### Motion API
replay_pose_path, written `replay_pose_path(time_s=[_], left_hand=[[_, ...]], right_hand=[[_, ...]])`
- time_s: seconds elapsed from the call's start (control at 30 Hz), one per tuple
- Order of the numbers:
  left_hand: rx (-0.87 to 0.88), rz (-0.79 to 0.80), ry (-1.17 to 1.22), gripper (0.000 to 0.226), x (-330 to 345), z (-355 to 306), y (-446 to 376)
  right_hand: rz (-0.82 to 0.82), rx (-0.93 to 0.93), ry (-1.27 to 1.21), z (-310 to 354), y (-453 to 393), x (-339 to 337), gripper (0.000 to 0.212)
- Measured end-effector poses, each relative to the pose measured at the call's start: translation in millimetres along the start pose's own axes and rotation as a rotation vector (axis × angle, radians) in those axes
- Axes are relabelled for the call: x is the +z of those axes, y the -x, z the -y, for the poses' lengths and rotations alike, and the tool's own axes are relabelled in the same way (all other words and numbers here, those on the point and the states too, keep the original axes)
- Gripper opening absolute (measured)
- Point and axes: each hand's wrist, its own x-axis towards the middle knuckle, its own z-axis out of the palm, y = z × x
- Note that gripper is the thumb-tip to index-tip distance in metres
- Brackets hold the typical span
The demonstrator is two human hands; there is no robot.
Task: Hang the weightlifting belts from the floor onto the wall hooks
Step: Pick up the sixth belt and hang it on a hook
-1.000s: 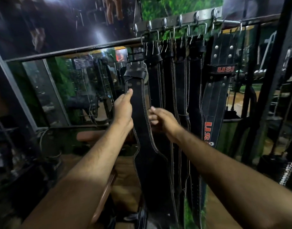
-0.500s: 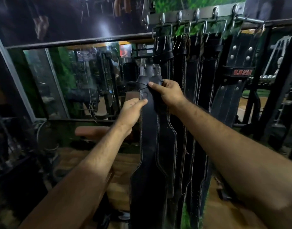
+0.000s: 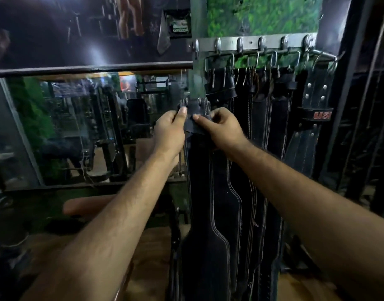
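**Both hands hold a belt's top end below the hook rail**

Head view: the left hand [image 3: 169, 130] and the right hand [image 3: 219, 127] meet at the upper end of a black weightlifting belt [image 3: 210, 192]. The fingers [image 3: 182, 112] of the left hand are curled round the belt's left edge, thumb on the front face, just under the metal buckle [image 3: 194, 103]. The right hand pinches the same end from the other side, its thumb lying flat across the leather and the other fingers wrapped behind. So both hands grip the belt; neither is free.

The belt hangs straight down from the hands, narrow at the top and widening to its broad back section lower down, with pale stitching along the edges. Its lower end runs out of sight at the bottom of the frame. The buckle sits well below the hook rail [image 3: 252, 43], a metal strip fixed on the wall with a row of hooks, and is not on any hook.

To the right of the held belt, several other dark belts [image 3: 260, 127] hang side by side from the hooks by their buckles. The rightmost belt [image 3: 310, 118] is studded and carries a loop with red lettering. Behind the rail is a green leafy panel [image 3: 262, 16]. To the left, a large mirror [image 3: 78, 127] reflects gym equipment, and a padded brown bench [image 3: 87, 206] stands below it, under the left forearm.
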Motion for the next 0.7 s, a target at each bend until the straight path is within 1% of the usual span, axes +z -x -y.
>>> replay_pose_path(time_s=[0.03,0.07,0.1,0.17,0.3,0.33,0.4,0.47,0.53,0.57,0.6,0.7], left_hand=[[0.008,-0.006,0.022,0.031,0,1,0],[0.012,-0.008,0.043,0.030,0,2,-1],[0.015,-0.003,0.056,0.030,-1,4,-2],[0.022,0.017,0.049,0.030,-5,9,-6],[0.128,0.065,0.034,0.027,-15,10,-13],[0.137,0.082,0.053,0.026,-17,10,-15],[0.123,0.133,0.065,0.027,-18,8,-21],[0.119,0.114,-0.080,0.027,-19,6,-29],[0.186,-0.012,-0.335,0.025,-21,1,-41],[0.209,-0.059,-0.388,0.031,-21,-3,-46],[0.188,-0.036,-0.396,0.036,-20,-8,-52],[-0.011,0.202,-0.125,0.027,-11,-34,-69]], right_hand=[[-0.037,0.020,0.074,2,-1,1,0.048],[-0.035,0.045,0.113,5,-2,1,0.055],[-0.003,0.059,0.125,7,-4,2,0.055],[0.049,0.073,0.128,14,-8,2,0.047],[0.059,0.132,0.073,20,-12,2,0.052],[0.081,0.121,0.049,19,-13,2,0.052],[0.113,0.052,0.034,21,-13,3,0.044],[0.099,-0.021,0.059,21,-16,4,0.032],[0.072,-0.075,0.077,19,-21,4,0.021],[0.065,-0.102,0.066,18,-23,5,0.018],[0.060,-0.131,0.047,18,-26,5,0.018],[0.003,-0.216,-0.026,28,-39,2,0.024]])
